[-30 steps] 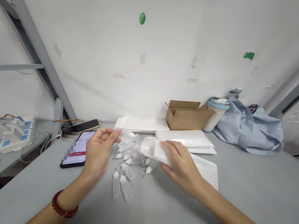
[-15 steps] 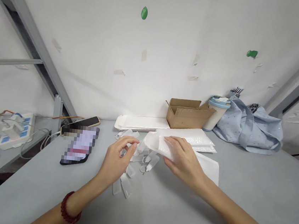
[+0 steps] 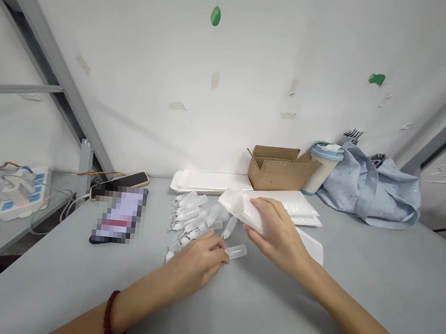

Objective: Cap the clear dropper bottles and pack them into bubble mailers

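Observation:
My right hand (image 3: 277, 235) grips a white bubble mailer (image 3: 242, 210), held above the grey table (image 3: 354, 287) with its open mouth pointing left. My left hand (image 3: 199, 263) lies low on the table with fingers curled, pinching a small clear plastic bottle (image 3: 236, 252) at its near end. Several more small clear bottles (image 3: 192, 214) with white caps lie in a heap just beyond my left hand. A red bead bracelet (image 3: 109, 317) is on my left wrist.
A stack of white mailers (image 3: 294, 204) and a flat white sheet (image 3: 209, 182) lie behind the heap. A cardboard box (image 3: 278, 168), a lidded cup (image 3: 324, 167) and blue cloth (image 3: 372, 190) stand at the back right. Two phones (image 3: 118, 217) and a power strip (image 3: 21, 193) are at left.
My left hand came down from near the mailer's mouth to the table and closed on a bottle. My right hand with the mailer shifted slightly right and up.

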The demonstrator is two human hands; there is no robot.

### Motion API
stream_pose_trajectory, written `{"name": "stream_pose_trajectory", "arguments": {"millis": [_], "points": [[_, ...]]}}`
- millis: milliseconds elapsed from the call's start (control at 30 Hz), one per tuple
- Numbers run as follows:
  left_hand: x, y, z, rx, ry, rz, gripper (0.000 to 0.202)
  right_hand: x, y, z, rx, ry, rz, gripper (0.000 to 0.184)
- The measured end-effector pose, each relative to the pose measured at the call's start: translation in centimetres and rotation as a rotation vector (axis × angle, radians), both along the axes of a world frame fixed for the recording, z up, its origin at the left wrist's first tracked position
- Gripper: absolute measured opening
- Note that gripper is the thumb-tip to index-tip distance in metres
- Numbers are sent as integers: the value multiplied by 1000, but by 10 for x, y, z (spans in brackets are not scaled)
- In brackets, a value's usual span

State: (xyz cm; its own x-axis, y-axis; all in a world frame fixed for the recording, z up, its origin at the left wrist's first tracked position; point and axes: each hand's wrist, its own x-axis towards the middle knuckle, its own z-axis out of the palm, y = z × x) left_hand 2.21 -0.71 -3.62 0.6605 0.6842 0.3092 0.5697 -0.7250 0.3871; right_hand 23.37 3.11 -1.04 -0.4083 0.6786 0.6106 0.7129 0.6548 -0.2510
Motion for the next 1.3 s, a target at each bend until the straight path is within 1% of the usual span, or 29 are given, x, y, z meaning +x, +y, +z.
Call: {"name": "stream_pose_trajectory", "arguments": {"millis": [67, 100, 133, 200, 300, 367, 433, 533, 600, 700, 767, 833, 900, 933, 1000, 1033, 1067, 1100, 1200, 1233, 1300], "points": [[-5, -1, 12, -36, -150, -36, 16, -1, 1, -1, -15, -14, 2, 40], [-8, -1, 19, -54, -224, -30, 14, -1, 2, -1, -19, -16, 1, 40], [-11, -2, 26, -69, -296, 22, 11, -1, 3, -2, -23, -20, 2, 41], [-19, -3, 37, -84, -464, 168, 5, -1, 3, -3, -24, -29, 13, 42], [-30, 1, 47, -160, -650, 363, 8, -2, 1, -3, -24, -68, 66, 45], [-35, 6, 49, -205, -669, 439, 12, -3, -2, -3, -25, -96, 109, 47], [-36, 11, 49, -254, -644, 460, 15, -5, -5, -3, -21, -109, 142, 47], [-33, 16, 44, -343, -635, 409, 18, -7, -9, -2, -18, -111, 184, 48], [-30, 17, 40, -361, -636, 375, 18, -8, -11, -2, -25, -118, 213, 49], [-28, 18, 35, -350, -600, 333, 17, -9, -13, -3, -30, -119, 233, 50], [-29, 18, 36, -361, -572, 313, 18, -10, -12, -3, -27, -113, 228, 50], [-31, 18, 39, -383, -554, 323, 21, -9, -11, -4, -15, -101, 214, 49], [-33, 18, 43, -370, -546, 376, 26, -8, -8, -3, -6, -81, 193, 48], [-35, 18, 44, -328, -540, 425, 27, -8, -7, -3, -10, -69, 180, 46], [-38, 19, 47, -175, -490, 525, 27, -6, -4, -2, -32, -37, 142, 44], [-41, 19, 48, -107, -429, 542, 25, -4, -3, -1, -44, -17, 120, 42], [-43, 19, 49, -75, -342, 520, 24, -3, -1, -1, -55, 3, 98, 41], [-45, 18, 49, -84, -237, 466, 22, -2, 0, 0, -62, 22, 79, 40], [-49, 14, 45, -245, 70, 279, 20, -1, 2, 0, -65, 47, 51, 38], [-49, 12, 43, -282, 145, 245, 20, -1, 2, -1, -65, 44, 49, 38], [-46, 9, 35, -293, 247, 222, 25, -3, 1, -2, -63, 26, 56, 39]]}}
